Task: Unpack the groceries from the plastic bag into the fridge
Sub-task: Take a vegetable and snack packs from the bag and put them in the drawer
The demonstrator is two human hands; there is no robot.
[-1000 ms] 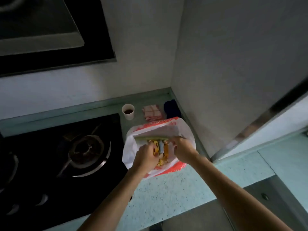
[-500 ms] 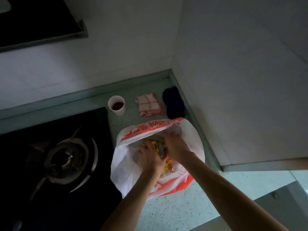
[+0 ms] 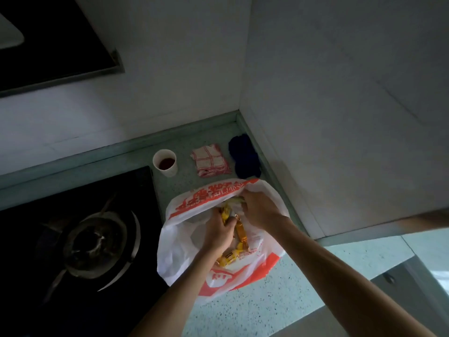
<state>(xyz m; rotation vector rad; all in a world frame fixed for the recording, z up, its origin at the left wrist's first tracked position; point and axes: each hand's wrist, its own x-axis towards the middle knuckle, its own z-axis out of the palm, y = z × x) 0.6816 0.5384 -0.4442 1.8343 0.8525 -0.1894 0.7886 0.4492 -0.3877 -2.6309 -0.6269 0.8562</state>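
Deeper into the plastic bag [image 3: 175, 251] both my hands have sunk since a second ago; it lies on the counter [image 3: 267, 310] beside the stove [image 3: 85, 239]. My left hand [image 3: 217, 231] grips yellow packets [image 3: 224, 214]. My right hand [image 3: 261, 210] curls inward, on what I cannot tell. Beyond stand a cup [image 3: 165, 162], a checked cloth [image 3: 210, 160] and a blue cloth [image 3: 244, 156].

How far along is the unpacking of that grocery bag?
Done: nothing visibly. In hand: the left hand grips yellow packets inside the plastic bag on the counter; the right hand reaches in beside it, grip hidden. Left: moving everything into the fridge, which is out of view.
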